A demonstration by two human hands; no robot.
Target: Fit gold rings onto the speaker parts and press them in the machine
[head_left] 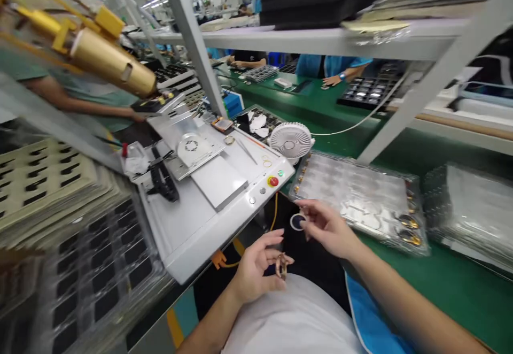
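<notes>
In the head view my left hand is closed round a small gold-brown metal ring, held on edge between thumb and fingers; it looks like a watch case. To its right and slightly higher, my right hand pinches a thin round ring with a pale rim at its edge. Its middle looks dark; I cannot tell whether that is glass or the background. The two pieces are apart, both held above my lap in front of the machine's front corner.
A white machine bed with a red stop button lies to the left, below a gold laser-like head. A white fan stands behind my hands. Right of it, a clear plastic tray holds gold-coloured rings. Co-workers sit beyond.
</notes>
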